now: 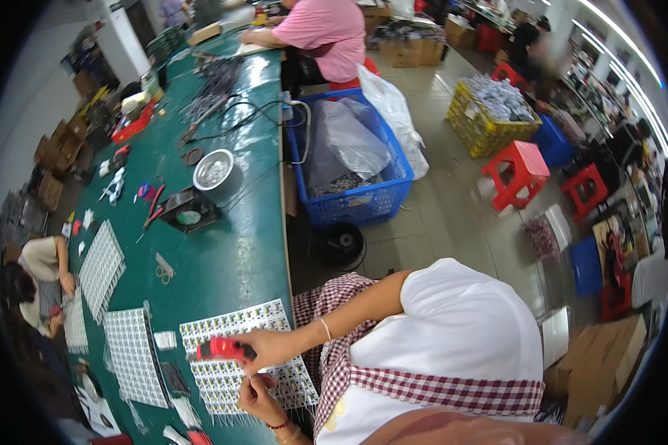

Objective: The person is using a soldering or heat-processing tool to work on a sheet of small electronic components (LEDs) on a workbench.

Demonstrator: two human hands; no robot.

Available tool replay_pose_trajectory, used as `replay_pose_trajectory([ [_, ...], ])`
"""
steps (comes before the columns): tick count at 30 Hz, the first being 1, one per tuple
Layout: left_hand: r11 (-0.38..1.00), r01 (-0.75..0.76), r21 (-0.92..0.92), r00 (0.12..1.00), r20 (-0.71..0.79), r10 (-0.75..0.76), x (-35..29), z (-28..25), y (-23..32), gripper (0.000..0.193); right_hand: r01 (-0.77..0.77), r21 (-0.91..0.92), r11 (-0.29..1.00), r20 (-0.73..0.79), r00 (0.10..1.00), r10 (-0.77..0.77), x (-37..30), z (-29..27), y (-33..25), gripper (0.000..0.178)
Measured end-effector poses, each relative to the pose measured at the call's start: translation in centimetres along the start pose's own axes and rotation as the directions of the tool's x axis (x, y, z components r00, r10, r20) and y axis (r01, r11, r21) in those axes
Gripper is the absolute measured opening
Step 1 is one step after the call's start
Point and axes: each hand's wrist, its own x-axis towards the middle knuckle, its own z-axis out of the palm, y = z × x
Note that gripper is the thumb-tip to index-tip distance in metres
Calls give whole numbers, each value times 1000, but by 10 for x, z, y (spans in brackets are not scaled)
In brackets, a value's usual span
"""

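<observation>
Low in the frame, the right hand (pixel 263 347) extends leftward, fingers curled in a closed grip; the left hand (pixel 256 397) sits just below, fingertips pinched.

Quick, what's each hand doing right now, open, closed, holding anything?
Left hand: fingers curled over the sheet of small parts; a grip cannot be told.
Right hand: closed on a red tool.

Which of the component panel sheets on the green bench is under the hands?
The sheet nearest the bench edge: right hand holds a red tool over it, left hand rests on it. Other sheets lie farther left.
</observation>
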Motion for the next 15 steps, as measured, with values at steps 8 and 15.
replay_pose_trajectory([
  [8, 997, 47, -57, 998, -48, -49, -19, 4, -13, 36, 220, -149, 964, -31, 973, -227, -13, 30, 13, 49],
  [15, 976, -8, -217, 1000, 18, 12, -19, 4, 1, 29, 298, -213, 931, -30, 950, -311, -20, 30, 7, 41],
])
